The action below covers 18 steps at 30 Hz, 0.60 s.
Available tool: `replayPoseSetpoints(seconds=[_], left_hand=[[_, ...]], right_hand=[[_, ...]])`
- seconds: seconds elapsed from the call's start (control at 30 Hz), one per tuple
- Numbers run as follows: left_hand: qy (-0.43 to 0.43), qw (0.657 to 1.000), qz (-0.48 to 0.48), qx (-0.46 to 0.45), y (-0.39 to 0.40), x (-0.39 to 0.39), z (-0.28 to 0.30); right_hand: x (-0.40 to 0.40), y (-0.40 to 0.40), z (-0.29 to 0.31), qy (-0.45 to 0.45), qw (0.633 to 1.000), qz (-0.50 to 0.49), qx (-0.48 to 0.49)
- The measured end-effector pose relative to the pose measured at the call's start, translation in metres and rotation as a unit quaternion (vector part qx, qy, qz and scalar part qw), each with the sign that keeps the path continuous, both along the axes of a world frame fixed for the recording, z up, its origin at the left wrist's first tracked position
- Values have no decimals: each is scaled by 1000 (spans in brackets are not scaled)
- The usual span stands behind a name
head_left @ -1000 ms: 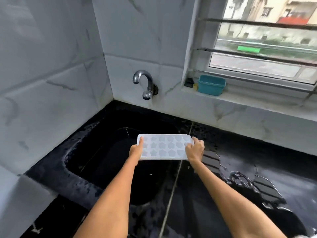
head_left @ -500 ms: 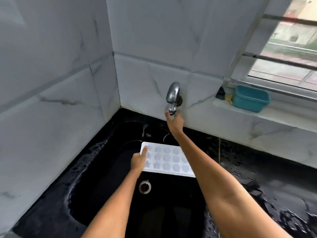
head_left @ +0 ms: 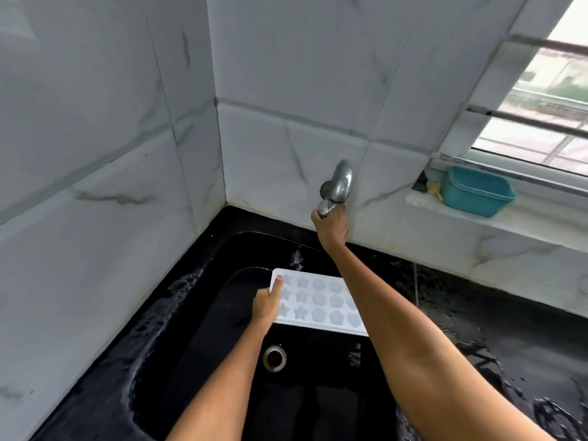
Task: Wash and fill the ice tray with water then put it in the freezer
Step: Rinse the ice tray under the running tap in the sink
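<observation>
A white ice tray with star and flower shaped cells hangs level over the black sink. My left hand grips its left end, thumb on top of the rim. My right hand reaches up to the steel tap on the back wall and closes around the tap's lower end. My right forearm crosses over the tray and hides its right end. No water stream is visible from the tap.
The sink drain lies below the tray. Wet black counter surrounds the sink. A teal plastic tub stands on the window ledge at right. White marble tiled walls close in on the left and back.
My right hand let go of the tray's right end and rose to the tap, where it now grips. The left hand keeps the tray, now lower over the sink.
</observation>
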<state>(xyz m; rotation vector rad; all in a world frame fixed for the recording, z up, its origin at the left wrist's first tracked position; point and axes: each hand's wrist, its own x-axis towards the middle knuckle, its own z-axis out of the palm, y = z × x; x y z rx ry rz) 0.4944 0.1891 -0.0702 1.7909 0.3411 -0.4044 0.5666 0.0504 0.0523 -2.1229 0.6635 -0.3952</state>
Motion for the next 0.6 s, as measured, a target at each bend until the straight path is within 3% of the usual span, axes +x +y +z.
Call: replayPoseSetpoints(seconds=[0.2, 0.33, 0.6], left_hand=[[-11, 1000, 24, -15, -7, 0, 19], [-12, 1000, 15, 12, -17, -4, 27], [-33, 999, 9, 42, -29, -10, 50]], right_hand=[[-23, -4, -18, 59, 990, 17, 125], [-47, -5, -25, 84, 942, 65, 318], [-63, -8, 7, 100, 905, 135, 392]])
